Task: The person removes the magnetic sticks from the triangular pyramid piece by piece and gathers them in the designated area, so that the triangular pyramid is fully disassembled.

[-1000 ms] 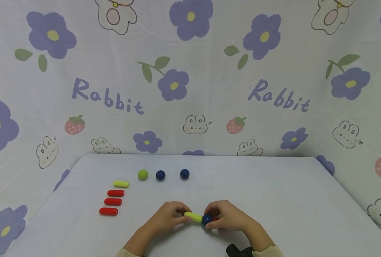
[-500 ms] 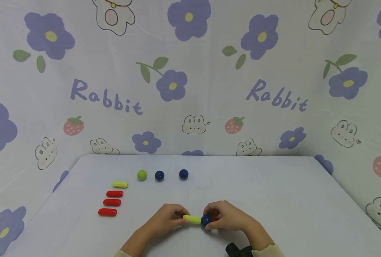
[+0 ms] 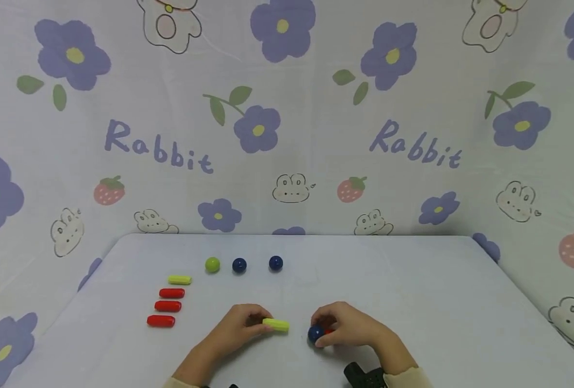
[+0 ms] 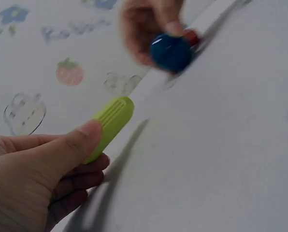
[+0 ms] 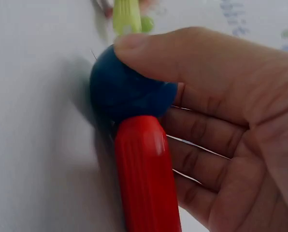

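Observation:
My left hand [image 3: 237,326] pinches one end of a yellow-green ribbed rod [image 4: 114,120] between thumb and fingers, its other end pointing toward the right hand. My right hand [image 3: 349,325] grips a dark blue ball [image 5: 127,92] with the thumb on top and the fingers behind. A red rod [image 5: 146,179] sits end-on against that ball, running back under the right palm. In the head view most of the red rod is hidden by the hand. A gap separates the yellow-green rod from the blue ball, both low over the white table [image 3: 442,302].
At the left lie one yellow-green rod [image 3: 179,280] and three red rods [image 3: 168,306] in a column. Behind them stand a green ball [image 3: 212,264] and two blue balls [image 3: 239,265]. A black device [image 3: 364,375] is at the right wrist; a patterned cloth [image 3: 287,134] hangs behind.
The yellow-green rod was touching the blue ball; now my left hand has drawn it away to the left. My right hand, still holding the ball and red rod, has shifted slightly right.

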Motion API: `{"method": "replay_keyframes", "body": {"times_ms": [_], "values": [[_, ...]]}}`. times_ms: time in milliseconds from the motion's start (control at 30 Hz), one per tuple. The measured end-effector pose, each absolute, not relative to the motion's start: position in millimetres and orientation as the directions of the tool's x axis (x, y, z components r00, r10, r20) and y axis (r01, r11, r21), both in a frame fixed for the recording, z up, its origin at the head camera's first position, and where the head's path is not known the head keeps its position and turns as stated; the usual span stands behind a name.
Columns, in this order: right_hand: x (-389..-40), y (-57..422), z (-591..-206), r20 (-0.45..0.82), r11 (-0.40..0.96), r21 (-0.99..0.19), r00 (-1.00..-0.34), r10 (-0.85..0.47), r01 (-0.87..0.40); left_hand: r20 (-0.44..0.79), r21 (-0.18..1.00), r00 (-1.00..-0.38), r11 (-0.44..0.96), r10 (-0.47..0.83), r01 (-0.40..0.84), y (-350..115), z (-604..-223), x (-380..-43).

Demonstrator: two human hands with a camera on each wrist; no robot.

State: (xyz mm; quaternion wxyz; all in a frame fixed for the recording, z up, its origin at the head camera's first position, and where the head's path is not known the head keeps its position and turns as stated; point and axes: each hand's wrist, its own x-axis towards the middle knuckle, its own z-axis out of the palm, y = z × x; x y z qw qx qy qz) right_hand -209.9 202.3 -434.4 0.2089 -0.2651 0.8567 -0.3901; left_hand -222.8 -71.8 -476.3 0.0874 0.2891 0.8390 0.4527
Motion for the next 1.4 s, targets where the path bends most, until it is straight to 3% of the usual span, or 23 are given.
{"method": "replay_keyframes", "body": {"times_ms": [367,700,867,933,1267,1400], "values": [[-212.4,203.9,-434.5,-0.16,0.544,-0.792,-0.766,-0.623,-0.277,0.146,0.771,-0.837,0.469,0.527,0.43,-83.9,-480.0,-216.9],[-211.8,195.1,-430.7,-0.152,0.515,-0.814,-0.757,-0.636,-0.269,0.186,0.489,-0.846,0.7,0.499,0.521,-118.3,-472.2,-194.9],[-212.5,194.0,-431.3,-0.144,0.513,-0.811,-0.754,-0.641,-0.282,0.267,0.341,-0.827,0.754,0.495,0.562,-145.0,-471.6,-178.0],[-213.5,194.8,-432.4,-0.143,0.521,-0.804,-0.756,-0.638,-0.287,0.293,0.311,-0.822,0.765,0.488,0.565,-156.3,-470.1,-172.5],[-215.7,200.2,-436.3,-0.158,0.543,-0.795,-0.772,-0.616,-0.271,0.192,0.196,-0.879,0.861,0.436,0.47,-203.9,-458.5,-162.4],[-215.3,201.0,-437.1,-0.17,0.542,-0.802,-0.774,-0.61,-0.251,0.228,0.115,-0.871,0.877,0.434,0.467,-221.5,-457.1,-160.8]]}}
